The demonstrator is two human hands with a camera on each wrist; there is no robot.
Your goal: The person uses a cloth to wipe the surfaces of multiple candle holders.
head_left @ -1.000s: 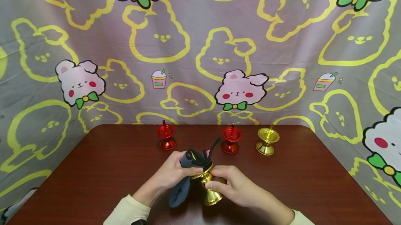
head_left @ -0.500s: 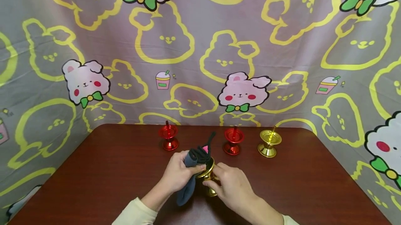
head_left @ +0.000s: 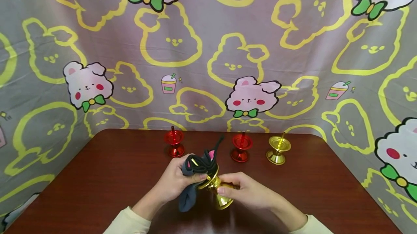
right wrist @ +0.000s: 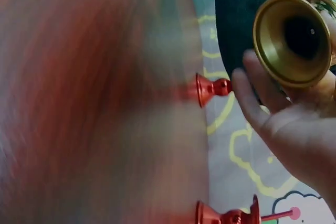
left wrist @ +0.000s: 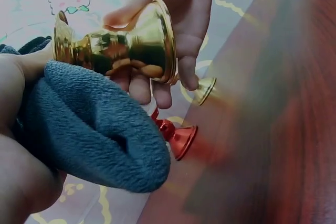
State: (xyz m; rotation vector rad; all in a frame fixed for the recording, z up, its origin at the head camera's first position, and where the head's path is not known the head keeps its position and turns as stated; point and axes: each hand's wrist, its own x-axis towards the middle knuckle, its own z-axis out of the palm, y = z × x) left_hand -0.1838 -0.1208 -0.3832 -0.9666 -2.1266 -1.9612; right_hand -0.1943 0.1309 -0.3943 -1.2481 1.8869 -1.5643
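Above the table, my right hand point(head_left: 249, 192) grips a gold candle holder point(head_left: 223, 202) by its stem, tilted with its dish toward the left. My left hand point(head_left: 172, 179) holds a bunched dark cloth point(head_left: 201, 163), blue-grey on one side and black with pink and yellow marks on the other. The left thumb presses at the dish rim, where the cloth covers much of the dish. In the left wrist view, a fold of the cloth point(left wrist: 100, 129) hangs below the holder point(left wrist: 149, 35). The right wrist view looks into the hollow base point(right wrist: 270, 45).
Along the back of the brown table point(head_left: 114, 183) stand a red candle holder point(head_left: 176, 150), a second red candle holder point(head_left: 239, 155) and another gold candle holder point(head_left: 276, 157). A patterned fabric backdrop point(head_left: 195, 28) hangs behind and at both sides.
The held candle holder has turned: its base dipped out of sight behind the right hand half a second ago and shows again now. The cloth has shifted over the dish.
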